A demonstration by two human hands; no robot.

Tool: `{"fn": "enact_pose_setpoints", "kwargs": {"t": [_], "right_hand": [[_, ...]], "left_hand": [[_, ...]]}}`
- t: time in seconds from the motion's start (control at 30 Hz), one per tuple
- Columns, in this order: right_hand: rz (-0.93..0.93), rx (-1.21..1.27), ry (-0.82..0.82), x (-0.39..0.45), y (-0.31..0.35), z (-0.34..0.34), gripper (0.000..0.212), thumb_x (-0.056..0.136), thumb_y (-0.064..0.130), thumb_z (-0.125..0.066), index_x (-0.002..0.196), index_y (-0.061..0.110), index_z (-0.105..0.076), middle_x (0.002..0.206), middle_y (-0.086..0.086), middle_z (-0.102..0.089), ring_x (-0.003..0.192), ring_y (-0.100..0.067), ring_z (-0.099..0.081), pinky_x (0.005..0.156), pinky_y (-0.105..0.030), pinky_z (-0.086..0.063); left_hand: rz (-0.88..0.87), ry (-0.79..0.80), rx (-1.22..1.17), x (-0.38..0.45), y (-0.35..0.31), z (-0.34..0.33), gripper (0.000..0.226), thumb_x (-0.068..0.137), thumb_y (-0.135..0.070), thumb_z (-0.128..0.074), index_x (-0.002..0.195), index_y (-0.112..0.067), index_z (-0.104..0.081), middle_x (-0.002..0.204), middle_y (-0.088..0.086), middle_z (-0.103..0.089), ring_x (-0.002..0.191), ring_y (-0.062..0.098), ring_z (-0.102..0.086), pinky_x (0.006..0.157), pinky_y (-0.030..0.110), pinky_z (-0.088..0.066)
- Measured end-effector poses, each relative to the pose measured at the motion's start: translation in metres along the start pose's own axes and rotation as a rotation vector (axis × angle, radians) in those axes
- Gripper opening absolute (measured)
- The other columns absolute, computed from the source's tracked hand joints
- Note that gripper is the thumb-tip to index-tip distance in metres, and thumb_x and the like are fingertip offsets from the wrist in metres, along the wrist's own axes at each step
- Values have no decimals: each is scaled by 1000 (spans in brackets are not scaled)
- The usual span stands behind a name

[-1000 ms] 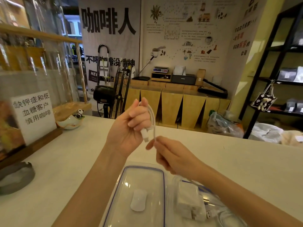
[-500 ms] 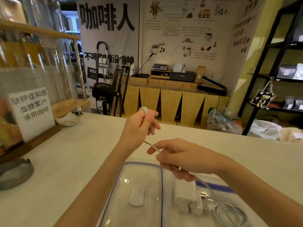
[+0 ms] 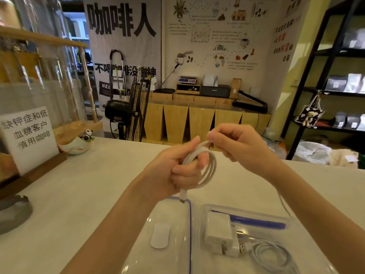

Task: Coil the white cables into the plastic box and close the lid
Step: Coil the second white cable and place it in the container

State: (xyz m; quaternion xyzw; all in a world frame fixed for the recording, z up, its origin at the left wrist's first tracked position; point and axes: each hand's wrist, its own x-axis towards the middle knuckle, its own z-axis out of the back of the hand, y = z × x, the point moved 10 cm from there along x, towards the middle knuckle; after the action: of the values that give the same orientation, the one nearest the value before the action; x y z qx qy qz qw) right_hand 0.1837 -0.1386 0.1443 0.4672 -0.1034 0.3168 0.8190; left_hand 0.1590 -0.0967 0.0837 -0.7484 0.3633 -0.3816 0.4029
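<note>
The loops could spring loose if the left hand (image 3: pixel 173 167) eases its closed grip, since the cable (image 3: pixel 207 167) is stiff and its plug dangles free below. The right hand (image 3: pixel 235 143) pinches the top of the coil, just beside the left. The open box (image 3: pixel 246 210) lies on the bench below both hands, lid (image 3: pixel 177 214) alongside.

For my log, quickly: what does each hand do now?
Left hand: closed, holding the coiled cable.
Right hand: closed, pinching the same cable at the coil's top.
</note>
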Motion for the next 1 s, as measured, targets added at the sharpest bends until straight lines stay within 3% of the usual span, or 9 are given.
{"fn": "enact_pose_setpoints", "kwargs": {"t": [0.13, 0.23, 0.3, 0.43, 0.57, 0.63, 0.73, 0.87, 1.0], "right_hand": [[-117, 29, 44, -9, -30, -21, 21, 91, 25, -42, 83, 29, -62, 47, 9, -49, 40, -1, -40, 39, -9, -33], [-165, -49, 171, -19, -41, -49, 23, 94, 25, -38, 98, 25, -61, 50, 8, -46, 41, 1, -40, 42, -10, -35], [-164, -136, 244, -24, -41, -67, 26, 95, 26, -36, 108, 22, -59, 55, 10, -46, 43, 2, -42, 45, -10, -37], [-89, -376, 365, -32, -30, -91, 31, 96, 33, -33, 121, 24, -50, 60, 18, -44, 50, 2, -45, 51, -14, -35], [22, -641, 358, -32, -13, -87, 31, 97, 32, -33, 120, 20, -50, 80, 3, -63, 70, -13, -56, 68, -33, -49], [78, -765, 285, -25, -3, -76, 30, 96, 32, -33, 113, 19, -55, 91, -2, -68, 79, -18, -60, 75, -37, -51], [136, -867, 223, -14, 10, -60, 28, 94, 35, -36, 108, 24, -58, 92, 1, -68, 80, -13, -60, 77, -29, -51], [198, -811, 86, -1, 24, -29, 30, 85, 41, -49, 104, 24, -65, 87, 4, -65, 72, -7, -55, 67, -22, -49], [205, -582, -51, 5, 18, -2, 24, 80, 34, -56, 95, 22, -70, 69, 18, -55, 61, 4, -49, 57, -13, -39]], "left_hand": [[-161, 99, -468, -5, -29, -2, 36, 96, -24, -31, 88, 2, -54, 53, 0, -34, 44, 11, -31, 45, 20, -27], [-287, 25, -599, -12, -41, 22, 31, 96, -19, -33, 96, 5, -52, 54, 11, -45, 48, 14, -34, 50, 23, -31], [-366, -108, -579, -14, -44, 43, 31, 95, -21, -37, 97, 4, -55, 56, 9, -52, 46, 15, -41, 50, 21, -35], [-465, -637, -90, -34, -47, 91, 34, 97, -27, -28, 94, -6, -55, 48, -6, -43, 41, 5, -37, 42, 15, -35], [-383, -911, 764, -46, -57, 96, 29, 97, -21, -30, 89, -13, -56, 53, -7, -46, 46, 3, -41, 48, 15, -37], [-279, -900, 1022, -41, -51, 94, 27, 97, -18, -31, 88, -11, -56, 57, -3, -47, 46, 0, -42, 48, 11, -37], [-53, -762, 1042, -28, -28, 95, 34, 97, -20, -31, 78, -11, -58, 53, -2, -45, 40, -1, -40, 44, 10, -36], [242, -585, 698, -22, 6, 96, 52, 96, -30, -33, 57, -15, -65, 39, -5, -41, 32, 6, -33, 33, 15, -29], [156, -201, 177, -15, 7, 55, 52, 93, -40, -27, 67, -8, -59, 37, -9, -32, 30, 4, -26, 32, 16, -21]]}}
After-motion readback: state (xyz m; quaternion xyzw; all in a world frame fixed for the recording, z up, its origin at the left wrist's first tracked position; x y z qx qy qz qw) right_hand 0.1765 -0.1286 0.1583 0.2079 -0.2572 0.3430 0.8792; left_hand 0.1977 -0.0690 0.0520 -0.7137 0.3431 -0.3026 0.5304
